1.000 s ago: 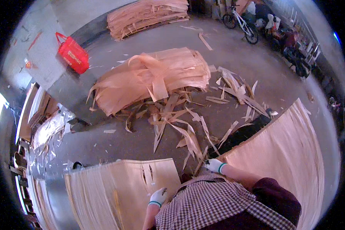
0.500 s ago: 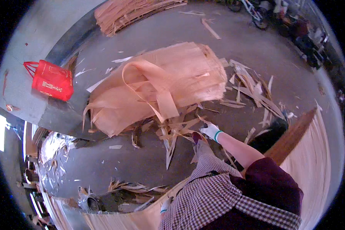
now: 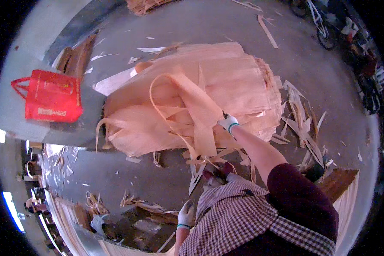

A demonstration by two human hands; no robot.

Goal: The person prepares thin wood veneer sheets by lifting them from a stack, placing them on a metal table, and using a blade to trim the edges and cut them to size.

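My right hand (image 3: 229, 122), in a white glove with a green cuff, reaches over a large stack of thin wood veneer sheets (image 3: 239, 91). Its fingers are closed, and a small dark tip pokes out beside them; what it is I cannot make out. The hand is at the edge of a loose, curling veneer strip (image 3: 196, 100) on top of the stack; whether it touches the strip I cannot tell. My left hand (image 3: 186, 215), gloved alike, hangs low beside my checked apron (image 3: 239, 209). Its fingers are too unclear to read.
Torn veneer scraps (image 3: 302, 121) litter the floor right of the stack, with more near my feet. A red bag (image 3: 54, 96) stands at the left. Another veneer pile (image 3: 145, 5) lies at the far edge, and a bicycle (image 3: 322, 30) stands far right. Veneer edges (image 3: 347, 192) rise at my right.
My right hand has moved up and forward from the scraps near my feet to the top of the stack. My left hand shows more beside the apron. The view has shifted.
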